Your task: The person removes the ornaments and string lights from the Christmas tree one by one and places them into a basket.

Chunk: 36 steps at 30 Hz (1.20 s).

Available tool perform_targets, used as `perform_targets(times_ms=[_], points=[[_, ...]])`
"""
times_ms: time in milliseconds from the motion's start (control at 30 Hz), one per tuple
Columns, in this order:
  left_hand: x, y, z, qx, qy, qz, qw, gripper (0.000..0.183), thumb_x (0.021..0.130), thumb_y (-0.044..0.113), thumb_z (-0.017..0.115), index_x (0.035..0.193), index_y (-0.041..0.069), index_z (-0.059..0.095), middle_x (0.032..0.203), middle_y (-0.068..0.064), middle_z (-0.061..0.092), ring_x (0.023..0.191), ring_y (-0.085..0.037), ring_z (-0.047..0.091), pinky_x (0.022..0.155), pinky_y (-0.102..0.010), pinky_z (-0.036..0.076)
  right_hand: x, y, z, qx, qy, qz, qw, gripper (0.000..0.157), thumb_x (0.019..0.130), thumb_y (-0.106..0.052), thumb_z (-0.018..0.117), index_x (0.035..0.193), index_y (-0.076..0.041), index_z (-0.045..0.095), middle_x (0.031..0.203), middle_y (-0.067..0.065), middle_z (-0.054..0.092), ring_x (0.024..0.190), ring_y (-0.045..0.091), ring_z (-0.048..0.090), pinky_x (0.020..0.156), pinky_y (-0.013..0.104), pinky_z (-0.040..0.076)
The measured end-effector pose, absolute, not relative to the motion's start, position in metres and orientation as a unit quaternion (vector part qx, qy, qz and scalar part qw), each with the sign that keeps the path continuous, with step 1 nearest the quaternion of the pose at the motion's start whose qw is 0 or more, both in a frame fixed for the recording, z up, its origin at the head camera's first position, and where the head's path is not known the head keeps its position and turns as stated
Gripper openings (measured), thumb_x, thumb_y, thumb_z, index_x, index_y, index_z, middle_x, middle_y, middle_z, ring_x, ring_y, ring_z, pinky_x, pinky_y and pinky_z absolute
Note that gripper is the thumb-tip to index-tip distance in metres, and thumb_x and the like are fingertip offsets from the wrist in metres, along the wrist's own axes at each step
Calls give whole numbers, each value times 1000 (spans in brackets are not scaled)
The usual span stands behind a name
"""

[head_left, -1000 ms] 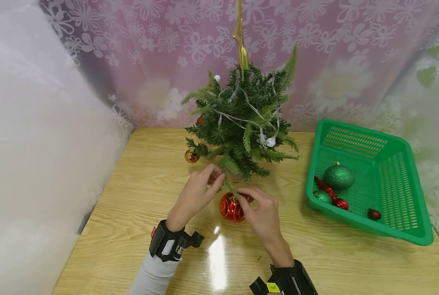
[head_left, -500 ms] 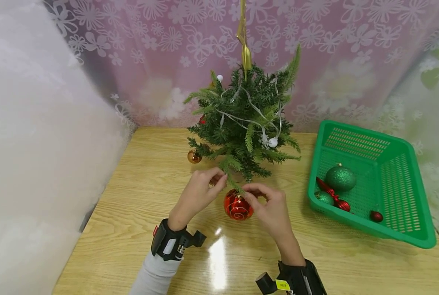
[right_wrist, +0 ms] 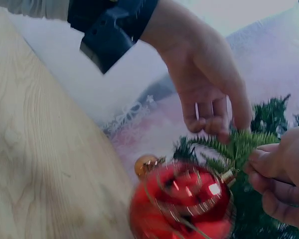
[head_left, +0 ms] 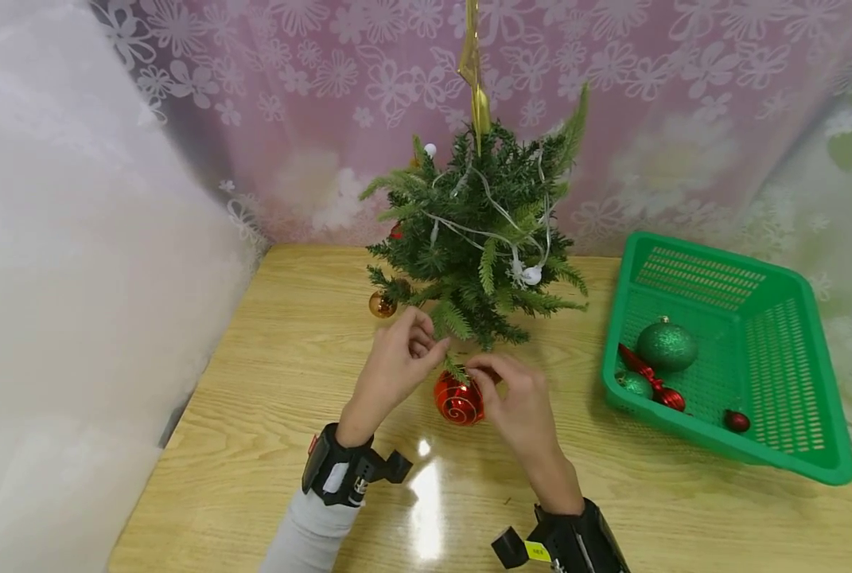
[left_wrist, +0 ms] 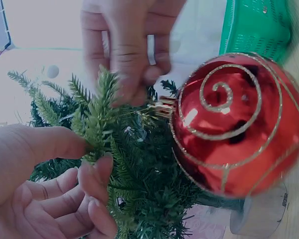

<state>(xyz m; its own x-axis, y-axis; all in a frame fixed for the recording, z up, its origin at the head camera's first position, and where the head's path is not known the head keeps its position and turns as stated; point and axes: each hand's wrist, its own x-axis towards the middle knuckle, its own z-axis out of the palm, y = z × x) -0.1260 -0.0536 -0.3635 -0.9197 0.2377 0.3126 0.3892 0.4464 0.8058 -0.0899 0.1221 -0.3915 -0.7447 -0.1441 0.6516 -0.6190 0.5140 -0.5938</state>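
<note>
A red Christmas ball [head_left: 458,400] with gold glitter swirls hangs low at the front of a small artificial Christmas tree [head_left: 461,231]. My left hand [head_left: 394,362] pinches the tip of a light green branch [left_wrist: 102,119] between thumb and forefinger, its other fingers curled loosely. Beside the same tip, my right hand [head_left: 519,398] pinches the ball's thin hanging loop [left_wrist: 132,112] just above the gold cap [left_wrist: 164,106]. In the right wrist view the red ball [right_wrist: 184,209] hangs below both hands, its cap turned toward the right fingertips.
A green plastic basket [head_left: 737,350] stands at the right with a large green glitter ball [head_left: 667,346] and several smaller ornaments. An amber ball [head_left: 383,304] hangs at the tree's left. White string lights [head_left: 532,275] wrap the branches, below a gold ribbon [head_left: 472,64].
The red ball has turned, so its swirl now faces forward. My left hand has shifted slightly right along the branch; my right hand keeps close to the ball's top.
</note>
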Motion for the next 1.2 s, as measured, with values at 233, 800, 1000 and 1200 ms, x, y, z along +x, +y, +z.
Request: perform_targets(times_ms=[233,800,1000,1200], points=[[-126,-53,-366,-201,-833,-504,107,15,88,2,69,91,2,55,74,-6,64,64,-13,61,60,-23,52,-86,119,-380,272,-815,414,301,16,77,12,74,88,1,72,84,9,70,70,16,66,61,22,53],[-125,-50,-371,-212,-816,-517,149,14,86,1,70,86,2,56,73,-6,64,62,-14,61,59,-24,53,-89,126,-374,411,-765,447,214,27,76,16,69,96,-2,71,89,5,70,81,16,60,76,21,47],[-123,-50,-370,-206,-813,-523,150,16,85,-3,69,87,1,54,72,-8,63,62,-15,60,58,-24,52,-90,136,-375,407,-775,419,240,21,81,12,66,97,-2,71,90,5,69,84,19,60,80,26,44],[-122,-50,-367,-200,-813,-529,138,16,84,-7,66,90,1,54,74,-7,62,64,-14,59,59,-24,52,-102,135,-379,397,-759,411,311,12,94,0,58,95,-1,70,90,9,67,80,23,57,74,25,42]])
